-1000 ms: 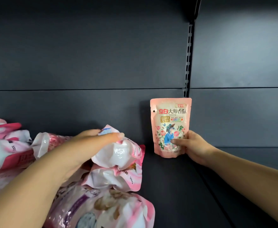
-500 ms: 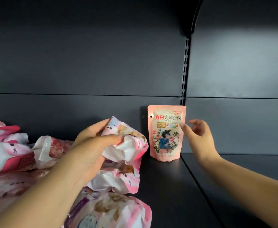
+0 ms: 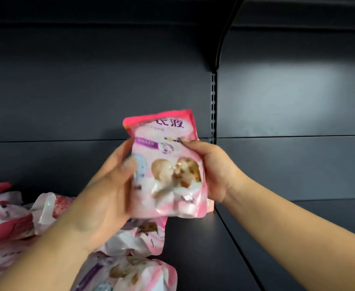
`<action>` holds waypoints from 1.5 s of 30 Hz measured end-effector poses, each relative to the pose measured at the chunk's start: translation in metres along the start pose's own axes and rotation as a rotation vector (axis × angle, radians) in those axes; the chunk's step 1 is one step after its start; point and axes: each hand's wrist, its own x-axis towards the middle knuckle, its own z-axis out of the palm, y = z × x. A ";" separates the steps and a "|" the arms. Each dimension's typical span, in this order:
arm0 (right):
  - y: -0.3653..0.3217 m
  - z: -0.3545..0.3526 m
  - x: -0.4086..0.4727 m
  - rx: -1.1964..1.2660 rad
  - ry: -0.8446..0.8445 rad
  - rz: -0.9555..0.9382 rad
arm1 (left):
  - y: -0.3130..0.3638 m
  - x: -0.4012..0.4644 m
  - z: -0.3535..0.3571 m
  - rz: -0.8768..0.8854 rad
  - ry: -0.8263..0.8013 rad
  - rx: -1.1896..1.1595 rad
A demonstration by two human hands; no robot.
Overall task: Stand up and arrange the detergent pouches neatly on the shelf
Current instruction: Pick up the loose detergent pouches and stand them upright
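A pouch (image 3: 166, 164) sits upright between left hand (image 3: 109, 185) and right hand (image 3: 212, 171), above the shelf (image 3: 203, 248); fallen pouches (image 3: 14, 217) lie heaped at left

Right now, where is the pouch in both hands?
In the head view, the pouch is held upright mid-frame, above the fallen pouches, between left hand and right hand.

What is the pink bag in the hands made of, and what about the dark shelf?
The pink detergent pouch looks like thin, glossy plastic film: it crinkles and shines with white glints. The left hand and right hand both grip it. The shelf looks like dark painted metal with a dull matte finish, though the picture cannot confirm that.
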 end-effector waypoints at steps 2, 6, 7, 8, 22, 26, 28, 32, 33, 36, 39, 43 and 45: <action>0.004 -0.002 -0.006 -0.090 -0.050 -0.061 | -0.004 0.000 0.005 -0.066 0.022 0.009; 0.020 0.008 -0.018 -0.353 -0.068 -0.188 | -0.020 0.001 0.012 -0.047 0.412 0.211; 0.020 0.013 -0.020 -0.385 -0.029 -0.264 | -0.021 0.002 0.015 -0.021 0.450 0.232; 0.018 0.016 -0.020 -0.401 0.014 -0.339 | -0.021 0.002 0.017 0.005 0.462 0.245; 0.018 -0.054 -0.049 -0.441 0.092 0.010 | -0.044 0.045 0.026 0.115 0.445 0.412; 0.030 -0.076 -0.042 -0.345 0.222 -0.086 | -0.062 0.063 0.032 0.073 0.406 0.350; 0.031 -0.081 -0.033 -0.376 0.310 -0.160 | -0.065 0.073 0.029 0.001 0.367 0.345; 0.049 -0.098 -0.024 -0.403 0.334 -0.179 | -0.074 0.073 0.016 -0.242 0.186 0.391; 0.052 -0.102 -0.023 -0.429 0.309 -0.175 | -0.079 0.069 0.012 -0.299 0.155 0.420; 0.052 -0.113 -0.025 -0.456 0.187 -0.114 | -0.093 0.061 0.003 -0.399 0.112 0.538; 0.058 -0.123 -0.027 -0.575 0.133 -0.004 | -0.097 0.061 -0.001 -0.394 0.136 0.603; 0.062 -0.126 -0.022 -0.554 0.209 -0.027 | -0.100 0.064 -0.002 -0.335 0.214 0.650; 0.064 -0.124 -0.019 -0.581 0.239 -0.053 | -0.103 0.067 -0.003 -0.327 0.249 0.642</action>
